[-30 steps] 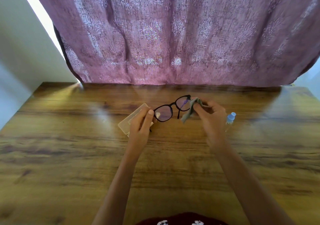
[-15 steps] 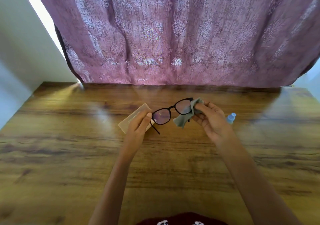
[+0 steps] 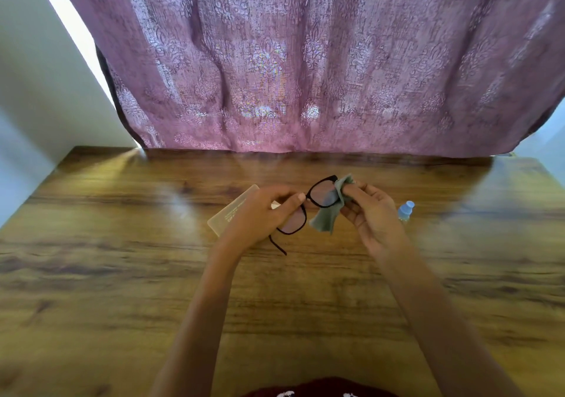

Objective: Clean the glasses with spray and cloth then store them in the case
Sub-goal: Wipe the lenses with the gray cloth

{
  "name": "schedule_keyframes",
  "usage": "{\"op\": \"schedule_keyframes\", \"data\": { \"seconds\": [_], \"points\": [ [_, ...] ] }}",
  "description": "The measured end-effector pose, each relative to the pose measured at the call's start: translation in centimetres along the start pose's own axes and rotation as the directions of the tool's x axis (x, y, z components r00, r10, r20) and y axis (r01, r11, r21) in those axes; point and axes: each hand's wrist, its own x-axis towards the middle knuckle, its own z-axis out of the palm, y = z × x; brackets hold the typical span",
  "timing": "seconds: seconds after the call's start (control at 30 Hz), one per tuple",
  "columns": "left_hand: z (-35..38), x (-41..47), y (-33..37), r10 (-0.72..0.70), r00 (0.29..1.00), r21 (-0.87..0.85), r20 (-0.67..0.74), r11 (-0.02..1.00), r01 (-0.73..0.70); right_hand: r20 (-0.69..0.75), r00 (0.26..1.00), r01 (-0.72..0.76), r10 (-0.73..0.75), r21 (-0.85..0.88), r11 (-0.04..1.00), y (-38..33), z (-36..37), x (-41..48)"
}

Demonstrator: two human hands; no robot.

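Black-framed glasses (image 3: 318, 196) are held above the wooden table (image 3: 122, 274). My left hand (image 3: 260, 216) pinches the frame at the left lens, one temple arm hanging down below it. My right hand (image 3: 371, 213) grips a grey-green cloth (image 3: 325, 221) folded over the right lens, with the loose end drooping. A pale, translucent glasses case (image 3: 227, 213) lies on the table behind my left hand, partly hidden by it. A small spray bottle (image 3: 406, 210) with a light blue cap sits just right of my right hand.
A mauve patterned curtain (image 3: 305, 60) hangs along the table's far edge. A white wall (image 3: 36, 97) stands at the left. A dark red garment (image 3: 321, 389) shows at the bottom edge.
The glasses have tilted, the left lens now lower and nearer to me. My left hand has shifted right along the frame. The cloth stays on the right lens.
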Motion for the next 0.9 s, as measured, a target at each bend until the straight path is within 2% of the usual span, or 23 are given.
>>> {"op": "schedule_keyframes", "data": {
  "seconds": [0.17, 0.27, 0.37, 0.47, 0.53, 0.57, 0.73, 0.9],
  "points": [
    [0.3, 0.0, 0.3, -0.006, 1.0, 0.101, 0.029, 0.995, 0.003, -0.061, 0.982, 0.16, -0.177, -0.211, 0.964, 0.3, 0.3, -0.3],
    [0.5, 0.0, 0.4, 0.006, 1.0, 0.145, 0.026, 0.989, -0.01, -0.031, 0.944, 0.291, -0.329, -0.39, 0.874, 0.3, 0.4, -0.7],
    [0.6, 0.0, 0.6, 0.007, 1.0, 0.132, 0.007, 0.991, -0.008, 0.084, 0.862, 0.449, -0.5, -0.587, 0.674, 0.4, 0.5, -1.2],
    [0.6, 0.1, 0.4, 0.012, 0.999, 0.123, -0.039, 0.992, -0.007, 0.327, 0.676, 0.655, -0.66, -0.678, 0.334, 0.8, 0.3, -1.1],
    [0.8, 0.2, 0.0, 0.016, 0.998, 0.118, -0.058, 0.993, -0.009, 0.434, 0.566, 0.693, -0.701, -0.711, 0.119, 1.4, 0.0, -0.7],
    [0.9, 0.3, -0.2, 0.015, 0.998, 0.119, -0.065, 0.993, -0.008, 0.446, 0.533, 0.686, -0.719, -0.725, 0.058, 1.7, -0.1, -0.5],
    [0.9, 0.6, -0.5, 0.012, 0.996, 0.155, -0.093, 0.988, 0.003, 0.478, 0.45, 0.653, -0.754, -0.753, -0.087, 2.6, -0.1, -0.1],
    [0.9, 0.7, -0.5, 0.047, 0.993, 0.237, -0.111, 0.971, -0.02, 0.624, 0.409, 0.711, -0.666, -0.675, -0.197, 3.5, 0.4, -0.8]
  ]
}}
